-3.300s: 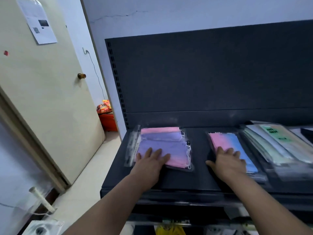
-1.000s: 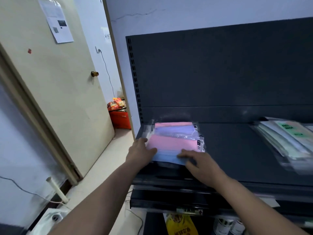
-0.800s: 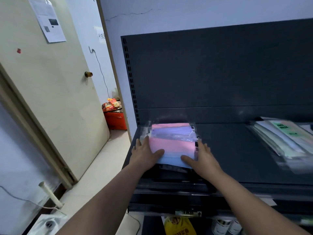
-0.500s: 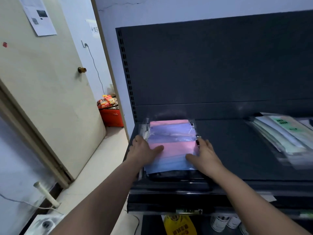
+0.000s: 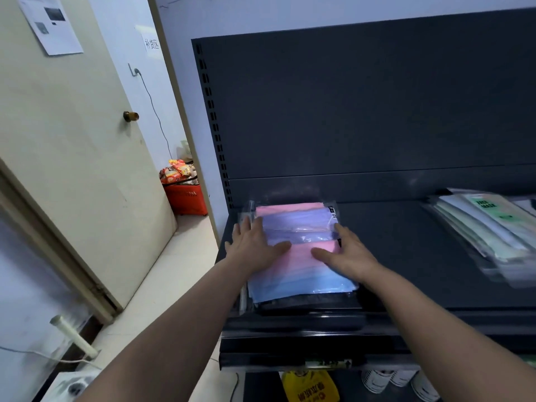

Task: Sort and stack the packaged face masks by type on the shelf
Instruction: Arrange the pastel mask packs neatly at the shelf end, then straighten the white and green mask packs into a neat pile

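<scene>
— Where are the masks?
— I see the flat clear-plastic pack of pink-to-blue face masks point(image 5: 301, 274) lying on a similar pink-and-purple pack point(image 5: 295, 219), at the left end of the dark metal shelf point(image 5: 406, 256).
— Which way does it point?
— Blue edge toward me, pink edge toward the back panel; the colour bands run left to right. Its long axis I cannot tell.
— The hands?
— The left hand point(image 5: 255, 248) and the right hand point(image 5: 345, 253) press flat on it, fingers straight, one on each side.

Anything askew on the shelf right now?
Yes. The pink-blue pack sits forward of the pink-purple pack beneath it, edges not lined up; the left hand and right hand lie flat on it. The green-labelled pile at right is fanned out, not squared.
</scene>
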Available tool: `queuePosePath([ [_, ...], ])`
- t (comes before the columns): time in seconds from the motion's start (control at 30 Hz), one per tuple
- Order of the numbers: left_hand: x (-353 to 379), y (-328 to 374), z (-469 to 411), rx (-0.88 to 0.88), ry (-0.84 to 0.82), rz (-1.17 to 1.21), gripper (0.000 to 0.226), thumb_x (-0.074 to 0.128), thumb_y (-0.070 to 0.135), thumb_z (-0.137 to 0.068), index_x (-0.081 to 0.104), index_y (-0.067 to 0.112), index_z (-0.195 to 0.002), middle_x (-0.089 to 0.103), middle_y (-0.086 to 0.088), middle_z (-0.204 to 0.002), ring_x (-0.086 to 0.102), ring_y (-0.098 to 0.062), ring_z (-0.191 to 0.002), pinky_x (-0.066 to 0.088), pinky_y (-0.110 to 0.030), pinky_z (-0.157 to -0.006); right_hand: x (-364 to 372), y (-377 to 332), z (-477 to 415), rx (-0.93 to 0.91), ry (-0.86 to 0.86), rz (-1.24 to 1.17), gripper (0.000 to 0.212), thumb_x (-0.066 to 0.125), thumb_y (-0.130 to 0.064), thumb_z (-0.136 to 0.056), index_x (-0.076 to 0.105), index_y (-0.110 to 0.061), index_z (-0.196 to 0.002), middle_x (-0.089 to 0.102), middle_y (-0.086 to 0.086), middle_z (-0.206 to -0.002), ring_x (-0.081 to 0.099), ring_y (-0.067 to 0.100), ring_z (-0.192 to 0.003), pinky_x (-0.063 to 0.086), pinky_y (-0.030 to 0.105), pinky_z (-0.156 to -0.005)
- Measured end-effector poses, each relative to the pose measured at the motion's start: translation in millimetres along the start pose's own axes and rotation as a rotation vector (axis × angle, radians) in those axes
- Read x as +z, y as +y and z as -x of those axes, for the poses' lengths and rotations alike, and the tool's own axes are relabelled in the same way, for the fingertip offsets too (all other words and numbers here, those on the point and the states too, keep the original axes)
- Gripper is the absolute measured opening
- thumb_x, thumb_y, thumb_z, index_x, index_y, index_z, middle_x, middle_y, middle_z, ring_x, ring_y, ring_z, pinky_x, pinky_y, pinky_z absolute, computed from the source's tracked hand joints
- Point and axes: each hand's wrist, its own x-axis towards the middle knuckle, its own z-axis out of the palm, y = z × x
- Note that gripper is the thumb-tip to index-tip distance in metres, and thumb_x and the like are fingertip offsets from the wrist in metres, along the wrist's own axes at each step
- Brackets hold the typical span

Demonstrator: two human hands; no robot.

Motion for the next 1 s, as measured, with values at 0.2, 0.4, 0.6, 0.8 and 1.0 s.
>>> queuePosePath([
  [0.2,-4.2,22.3,-37.6,0.217,-0.003,-0.158,0.057,0.036,0.04,-0.098,0.022,0.021,-0.15,0.012,-0.002,-0.161,0.007,-0.024,-0.148,0.012,-0.054,-0.116,10.2,1.0,15.6,0.011,0.124,0.163,0.103,0.059,-0.063,-0.079,0.0,-0.02,-0.152,0.009,0.001,-0.161,0.016,0.023,-0.146,0.026,0.042,-0.114],
  [0.4,8.9,35.6,-84.0,0.249,-0.141,-0.253,0.071,0.034,0.06,-0.079,0.036,0.029,-0.142,0.044,-0.009,-0.147,0.041,-0.034,-0.133,0.031,-0.054,-0.109,23.5,1.1,40.9,0.009,0.209,0.322,0.072,0.048,-0.057,-0.089,0.019,-0.029,-0.149,0.021,0.008,-0.155,0.032,0.031,-0.133,0.033,0.039,-0.104],
  [0.6,17.3,33.6,-108.1,0.31,-0.176,-0.281,0.067,0.038,0.054,-0.069,0.047,0.042,-0.134,0.048,-0.003,-0.142,0.042,-0.03,-0.132,0.029,-0.059,-0.109,21.9,-1.8,33.1,0.047,0.176,0.275,0.072,0.052,-0.054,-0.088,0.022,-0.028,-0.149,0.016,0.009,-0.157,0.025,0.032,-0.136,0.027,0.037,-0.11],
  [0.8,14.5,26.8,-101.4,0.171,-0.191,-0.262,0.05,0.028,0.054,-0.084,0.047,0.027,-0.121,0.05,-0.014,-0.131,0.045,-0.037,-0.123,0.032,-0.053,-0.106,17.3,-6.7,27.8,0.064,0.122,0.262,0.072,0.052,-0.051,-0.088,0.021,-0.028,-0.149,0.008,0.013,-0.159,0.02,0.034,-0.14,0.025,0.039,-0.112],
  [1.0,10.9,25.1,-84.0,0.301,-0.022,-0.124,0.051,0.038,0.034,-0.096,0.036,0.023,-0.146,0.037,-0.004,-0.151,0.033,-0.025,-0.139,0.027,-0.054,-0.112,6.2,-5.3,26.6,0.04,0.073,0.15,0.069,0.05,-0.048,-0.089,0.022,-0.029,-0.149,0.01,0.008,-0.16,0.016,0.026,-0.145,0.026,0.037,-0.112],
])
